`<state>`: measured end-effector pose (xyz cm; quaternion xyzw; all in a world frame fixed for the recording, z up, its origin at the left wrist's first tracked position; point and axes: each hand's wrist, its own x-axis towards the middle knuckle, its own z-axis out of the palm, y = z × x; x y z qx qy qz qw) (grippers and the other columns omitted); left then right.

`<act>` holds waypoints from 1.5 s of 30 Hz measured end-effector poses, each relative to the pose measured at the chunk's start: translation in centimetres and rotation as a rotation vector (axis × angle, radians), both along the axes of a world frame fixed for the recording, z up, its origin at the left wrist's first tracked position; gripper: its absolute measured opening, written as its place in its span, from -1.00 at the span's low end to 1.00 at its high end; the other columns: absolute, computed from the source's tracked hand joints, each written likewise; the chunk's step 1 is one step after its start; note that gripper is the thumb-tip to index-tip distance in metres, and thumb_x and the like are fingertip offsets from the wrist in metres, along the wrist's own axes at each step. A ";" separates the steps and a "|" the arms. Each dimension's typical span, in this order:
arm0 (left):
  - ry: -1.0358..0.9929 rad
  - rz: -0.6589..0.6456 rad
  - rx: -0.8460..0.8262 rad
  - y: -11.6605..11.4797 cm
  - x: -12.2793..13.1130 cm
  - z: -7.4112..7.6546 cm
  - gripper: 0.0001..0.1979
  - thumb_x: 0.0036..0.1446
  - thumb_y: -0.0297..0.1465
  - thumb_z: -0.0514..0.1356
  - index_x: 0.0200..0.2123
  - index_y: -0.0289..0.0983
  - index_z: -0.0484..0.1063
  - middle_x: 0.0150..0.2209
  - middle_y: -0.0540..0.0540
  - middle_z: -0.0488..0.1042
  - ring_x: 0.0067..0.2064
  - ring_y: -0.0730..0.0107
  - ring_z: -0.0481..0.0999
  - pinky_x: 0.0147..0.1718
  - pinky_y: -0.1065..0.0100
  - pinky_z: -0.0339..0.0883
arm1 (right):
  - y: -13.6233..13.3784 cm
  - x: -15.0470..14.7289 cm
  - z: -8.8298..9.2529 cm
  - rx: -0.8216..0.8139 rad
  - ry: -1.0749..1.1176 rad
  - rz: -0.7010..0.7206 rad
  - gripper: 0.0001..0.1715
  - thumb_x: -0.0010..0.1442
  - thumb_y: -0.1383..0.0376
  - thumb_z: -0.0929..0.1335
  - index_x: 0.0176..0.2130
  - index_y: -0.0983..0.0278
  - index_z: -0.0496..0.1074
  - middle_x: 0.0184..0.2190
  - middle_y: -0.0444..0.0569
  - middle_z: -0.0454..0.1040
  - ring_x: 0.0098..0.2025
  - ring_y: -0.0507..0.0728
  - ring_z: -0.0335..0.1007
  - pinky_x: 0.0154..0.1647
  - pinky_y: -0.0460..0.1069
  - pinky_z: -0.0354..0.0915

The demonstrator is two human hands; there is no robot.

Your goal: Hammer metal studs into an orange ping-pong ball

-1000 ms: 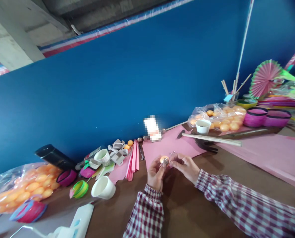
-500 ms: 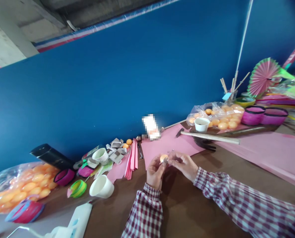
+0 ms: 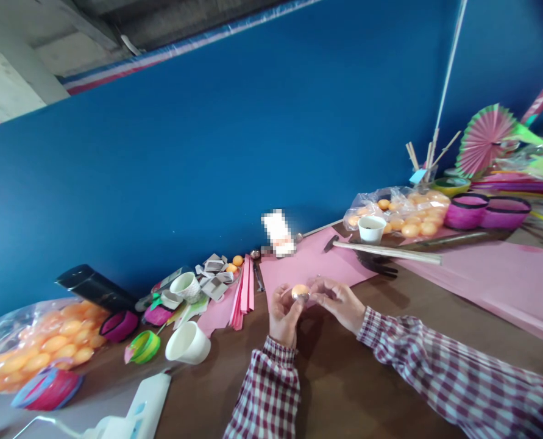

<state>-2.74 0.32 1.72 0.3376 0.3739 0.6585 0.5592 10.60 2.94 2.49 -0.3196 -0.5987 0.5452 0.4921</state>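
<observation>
One big blue wall (image 3: pixel 234 152) shuts off the tabletop's (image 3: pixel 339 390) back edge, so the open room is the bare brown bit up front, between the sleeves. Two bags of orange balls (image 3: pixel 47 344) (image 3: pixel 422 213), one per side. One hammer (image 3: pixel 385 249) lies past the right hand (image 3: pixel 339 306), kinda blocking that side. At least three pale cups (image 3: pixel 189 342). Left hand's (image 3: pixel 284 312) pinching one orange ball (image 3: pixel 300 289), silvery underneath; right fingertips are right beside it, can't tell if gripping.
</observation>
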 end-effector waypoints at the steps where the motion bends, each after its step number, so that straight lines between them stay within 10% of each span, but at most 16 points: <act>1: 0.007 -0.003 0.006 0.0 0.0 0.1 -0.64 -0.19 -0.44 0.28 -0.24 -0.26 0.32 -0.30 -0.07 0.47 -0.28 0.39 0.46 -0.22 0.27 0.30 | 0.0 0.0 0.0 -0.001 0.002 0.008 -0.77 -0.03 0.16 0.33 -0.44 0.29 0.32 -0.28 -0.06 0.36 -0.31 0.03 0.31 -0.27 -0.04 0.30; 45: 0.059 -0.083 0.038 0.0 0.1 -0.4 -0.58 -0.14 -0.38 0.25 -0.12 -0.27 0.37 -0.15 -0.17 0.46 -0.07 0.19 0.38 -0.03 0.13 0.17 | 0.0 0.2 0.4 0.034 -0.046 0.050 -0.69 0.01 0.09 0.29 -0.47 0.30 0.34 -0.33 -0.07 0.40 -0.25 0.06 0.31 -0.17 -0.01 0.24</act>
